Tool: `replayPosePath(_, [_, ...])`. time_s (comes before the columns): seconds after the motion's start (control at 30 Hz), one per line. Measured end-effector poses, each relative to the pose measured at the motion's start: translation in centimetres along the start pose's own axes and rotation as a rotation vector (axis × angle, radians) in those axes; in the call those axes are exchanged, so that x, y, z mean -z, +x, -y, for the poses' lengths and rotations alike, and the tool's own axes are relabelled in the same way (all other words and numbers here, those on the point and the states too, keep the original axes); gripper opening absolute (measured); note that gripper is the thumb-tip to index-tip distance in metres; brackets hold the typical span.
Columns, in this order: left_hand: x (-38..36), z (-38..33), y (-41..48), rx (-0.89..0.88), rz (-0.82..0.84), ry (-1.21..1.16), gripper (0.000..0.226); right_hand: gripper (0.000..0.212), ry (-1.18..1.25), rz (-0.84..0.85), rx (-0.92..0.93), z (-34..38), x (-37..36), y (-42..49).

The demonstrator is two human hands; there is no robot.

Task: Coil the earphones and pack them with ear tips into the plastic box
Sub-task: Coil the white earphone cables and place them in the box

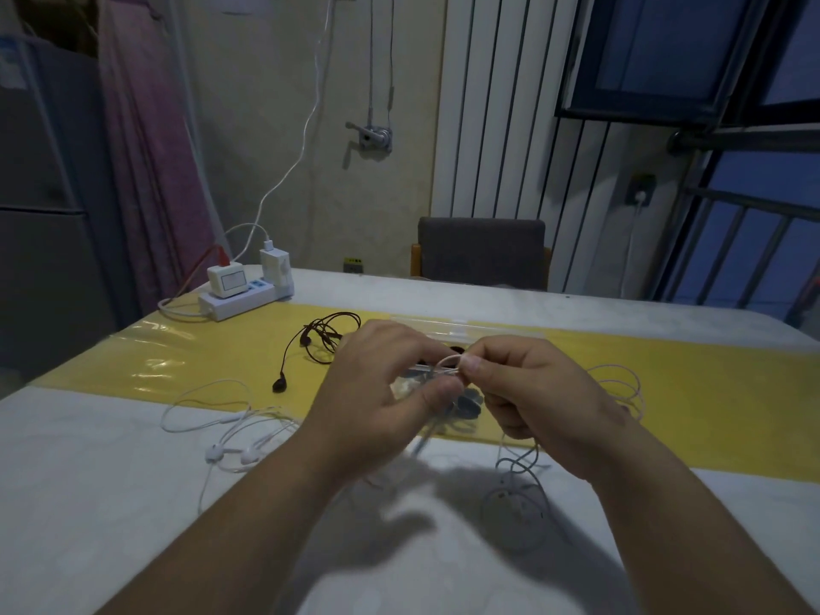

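The left hand (386,392) and right hand (537,392) each pinch a small loop of the white earphone cable (449,362), held just above the plastic box (470,332) on the desk (111,481); if either pinch slackens, the springy loop could pop open; the slack tail hanging below the right hand could snag or knot; the loop's long axis runs roughly left to right, between the fingertips.

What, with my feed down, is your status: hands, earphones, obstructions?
Left hand and right hand both pinch thin white earphone cable loop. Clear plastic box behind hands. Nothing seen blocking.
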State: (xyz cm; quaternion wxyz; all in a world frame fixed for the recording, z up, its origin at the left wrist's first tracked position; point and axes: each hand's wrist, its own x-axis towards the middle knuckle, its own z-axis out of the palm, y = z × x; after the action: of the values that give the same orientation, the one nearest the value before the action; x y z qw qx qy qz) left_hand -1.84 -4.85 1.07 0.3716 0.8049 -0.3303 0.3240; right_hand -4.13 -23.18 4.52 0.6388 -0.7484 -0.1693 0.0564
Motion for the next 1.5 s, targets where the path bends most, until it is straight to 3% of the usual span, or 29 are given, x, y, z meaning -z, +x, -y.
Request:
replayPosePath(0.23, [-0.7, -0.1, -0.1, 0.181, -0.115, -0.066, 0.023, 0.033, -0.02, -0.028, -0.016, 0.1, 0.2, 0.0])
replayPosePath(0.43, [0.4, 1.0, 0.2, 0.521, -0.514, -0.251, 0.025, 0.025, -0.111, -0.016, 0.011, 0.4, 2.3, -0.3])
replayPosePath(0.73, [0.9, 1.0, 0.3, 0.596, -0.772, -0.146, 0.024, 0.018, -0.296, -0.055, -0.019, 0.1, 3.4, -0.3])
replayPosePath(0.87, [1.1, 1.2, 0.4, 0.626, -0.73, -0.156, 0.026, 0.01, -0.148, -0.081, -0.079, 0.1, 2.8, -0.2])
replayPosePath(1.13, [1.2, 0.5, 0.1, 0.633, -0.556, -0.051, 0.041, 0.016, 0.246, -0.054, -0.096, 0.6, 2.1, -0.3])
replayPosePath(1.27, [1.0, 0.5, 0.1, 0.65, -0.396, 0.158, 0.023, 0.015, 0.28, -0.012, -0.097, 0.6, 2.1, -0.3])
replayPosePath(1.4, [0.7, 0.2, 0.1, 0.428, -0.389, 0.196, 0.028, 0.014, 0.203, 0.039, -0.086, 0.4, 1.8, -0.2])
replayPosePath(1.5, [0.5, -0.4, -0.1, 0.174, -0.214, 0.047, 0.029, 0.015, 0.167, 0.072, -0.081, 0.4, 1.4, -0.3])
